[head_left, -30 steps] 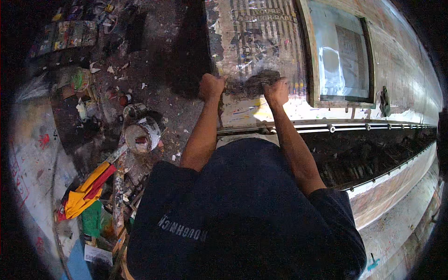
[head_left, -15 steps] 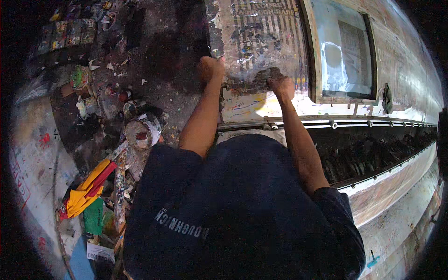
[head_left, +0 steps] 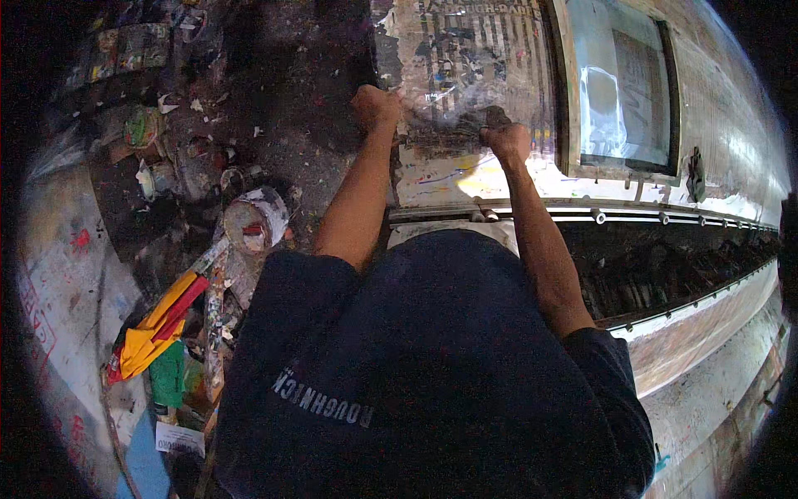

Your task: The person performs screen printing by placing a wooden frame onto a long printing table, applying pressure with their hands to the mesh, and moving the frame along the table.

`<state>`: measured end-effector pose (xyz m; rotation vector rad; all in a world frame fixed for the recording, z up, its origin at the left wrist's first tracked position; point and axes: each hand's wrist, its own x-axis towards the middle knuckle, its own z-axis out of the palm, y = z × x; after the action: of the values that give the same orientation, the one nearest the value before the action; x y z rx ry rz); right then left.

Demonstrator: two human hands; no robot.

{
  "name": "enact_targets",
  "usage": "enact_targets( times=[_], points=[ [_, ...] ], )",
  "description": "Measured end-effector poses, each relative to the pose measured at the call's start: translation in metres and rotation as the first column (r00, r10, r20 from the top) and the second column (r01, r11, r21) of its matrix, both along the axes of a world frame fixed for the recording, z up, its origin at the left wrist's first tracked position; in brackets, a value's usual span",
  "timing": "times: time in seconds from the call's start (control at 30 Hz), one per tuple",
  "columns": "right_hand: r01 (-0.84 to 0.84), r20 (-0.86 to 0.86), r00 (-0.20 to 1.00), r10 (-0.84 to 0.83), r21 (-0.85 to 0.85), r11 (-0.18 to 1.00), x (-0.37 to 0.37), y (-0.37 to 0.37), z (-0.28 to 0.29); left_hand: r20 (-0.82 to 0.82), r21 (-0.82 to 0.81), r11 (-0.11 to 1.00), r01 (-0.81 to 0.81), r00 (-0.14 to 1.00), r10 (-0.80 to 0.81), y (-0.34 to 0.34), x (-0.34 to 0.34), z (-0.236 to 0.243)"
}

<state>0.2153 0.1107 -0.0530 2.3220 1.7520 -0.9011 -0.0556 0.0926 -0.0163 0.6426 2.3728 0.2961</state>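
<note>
Ahead of me lies a long table (head_left: pixel 424 187) with a paint-stained top, striped and glossy in its far part. My left hand (head_left: pixel 378 108) is closed in a fist at the table's left edge; whatever its fingers grip is hidden. Over the striped area, my right hand (head_left: pixel 509 143) is closed, with a small dark rag-like thing (head_left: pixel 496 116) showing just beyond its fingers. Right of that hand a wooden-framed screen (head_left: pixel 573 158) with a pale, see-through mesh lies on the table.
A rail with round knobs (head_left: pixel 599 216) runs along the table's near edge, above a dark trough (head_left: pixel 657 274). On the left stand a paint-smeared bucket (head_left: pixel 248 224) and a yellow and red cloth (head_left: pixel 158 328). Scraps litter the dark floor (head_left: pixel 307 108). A dark clip-like piece (head_left: pixel 696 175) lies right of the frame.
Both closed hands have moved slightly away from me. The dark thing at my right hand has shifted from its left side to beyond its fingers. My view has tilted a little.
</note>
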Motion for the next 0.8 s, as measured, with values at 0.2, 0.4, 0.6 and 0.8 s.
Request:
enact_targets(
  times=[0.2, 0.4, 0.6, 0.8],
  points=[
    [-0.032, -0.026, 0.999, 0.031, -0.028, 0.999, 0.003, 0.0, 0.003, 0.051, -0.024, 1.0, -0.016, 0.999, 0.017, 0.001, -0.002, -0.001],
    [-0.085, 0.007, 0.996, 0.085, 0.049, 0.995, 0.0, -0.002, 0.004, -0.138, 0.018, 1.0, 0.015, 0.99, -0.012, -0.003, 0.003, 0.001],
    [-0.067, -0.022, 0.997, 0.067, -0.016, 0.998, -0.001, -0.001, 0.015, -0.068, 0.039, 0.999, 0.021, 0.997, -0.019, -0.004, -0.001, -0.007],
    [-0.118, 0.041, 0.992, 0.12, -0.03, 0.993, -0.002, 0.0, 0.011, -0.007, 0.07, 0.996, 0.06, 0.998, -0.06, -0.006, -0.008, -0.018]
  ],
)
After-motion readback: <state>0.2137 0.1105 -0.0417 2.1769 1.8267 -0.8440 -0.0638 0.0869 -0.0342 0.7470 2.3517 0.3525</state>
